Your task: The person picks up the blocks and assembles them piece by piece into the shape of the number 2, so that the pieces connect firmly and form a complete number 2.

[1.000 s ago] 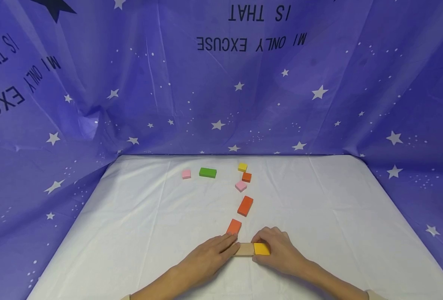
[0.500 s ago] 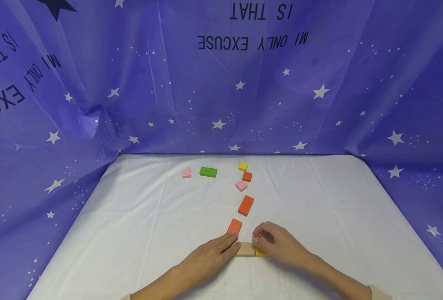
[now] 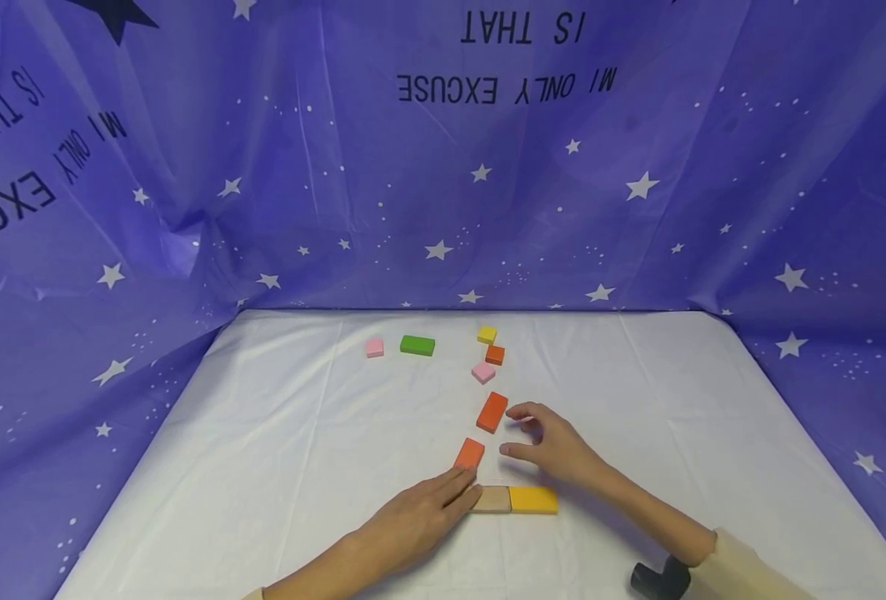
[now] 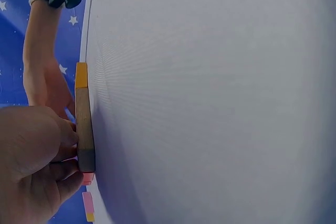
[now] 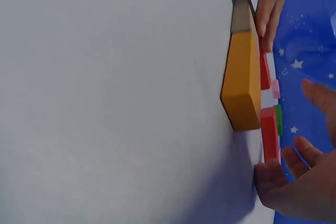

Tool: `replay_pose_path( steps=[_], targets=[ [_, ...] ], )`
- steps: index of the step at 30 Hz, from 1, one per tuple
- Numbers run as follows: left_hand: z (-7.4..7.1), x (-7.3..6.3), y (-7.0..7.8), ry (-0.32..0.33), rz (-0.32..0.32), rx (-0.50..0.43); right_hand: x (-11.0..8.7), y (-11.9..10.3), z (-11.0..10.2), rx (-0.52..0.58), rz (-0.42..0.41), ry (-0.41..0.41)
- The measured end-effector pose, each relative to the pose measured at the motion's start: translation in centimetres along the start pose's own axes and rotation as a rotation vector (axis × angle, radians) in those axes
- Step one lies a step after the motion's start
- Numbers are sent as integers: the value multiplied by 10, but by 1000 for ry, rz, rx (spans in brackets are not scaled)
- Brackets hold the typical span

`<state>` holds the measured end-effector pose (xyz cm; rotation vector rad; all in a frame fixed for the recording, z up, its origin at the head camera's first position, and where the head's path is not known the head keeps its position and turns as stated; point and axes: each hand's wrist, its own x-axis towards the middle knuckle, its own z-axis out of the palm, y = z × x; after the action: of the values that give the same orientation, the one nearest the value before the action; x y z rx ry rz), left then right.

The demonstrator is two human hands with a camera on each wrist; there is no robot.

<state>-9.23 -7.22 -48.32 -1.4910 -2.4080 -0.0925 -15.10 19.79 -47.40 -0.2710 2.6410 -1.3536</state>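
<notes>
My left hand (image 3: 416,512) lies with extended fingers over the left end of a plain wooden block (image 3: 493,498). Its fingertips also reach the near end of an orange-red block (image 3: 470,453). End to end with the wooden block, on its right, is a yellow-orange block (image 3: 534,499), fully uncovered. My right hand (image 3: 558,446) holds nothing; its thumb and fingers are spread apart just right of a second orange-red block (image 3: 493,412). In the right wrist view the yellow-orange block (image 5: 241,77) lies flat, touching the wooden one (image 5: 242,14).
Farther back are a pink square block (image 3: 483,372), an orange square block (image 3: 495,355) and a yellow square block (image 3: 487,334). A green block (image 3: 417,345) and another pink block (image 3: 375,347) lie back left. A purple starry cloth (image 3: 443,208) hangs behind the white-covered table (image 3: 638,375).
My right hand has let go of the yellow-orange block and moved forward, toward the farther orange-red block. The left hand has stayed in place.
</notes>
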Motion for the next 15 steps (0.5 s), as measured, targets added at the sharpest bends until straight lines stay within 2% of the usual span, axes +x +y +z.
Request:
replay_pose_path(
  steps=[3, 8, 15],
  targets=[
    [1, 0, 0, 8, 4, 2, 10, 3, 1, 39, 56, 16],
    [2, 0, 0, 24, 10, 3, 23, 6, 3, 91, 90, 29],
    [1, 0, 0, 12, 8, 2, 37, 6, 7, 12, 37, 44]
  ],
)
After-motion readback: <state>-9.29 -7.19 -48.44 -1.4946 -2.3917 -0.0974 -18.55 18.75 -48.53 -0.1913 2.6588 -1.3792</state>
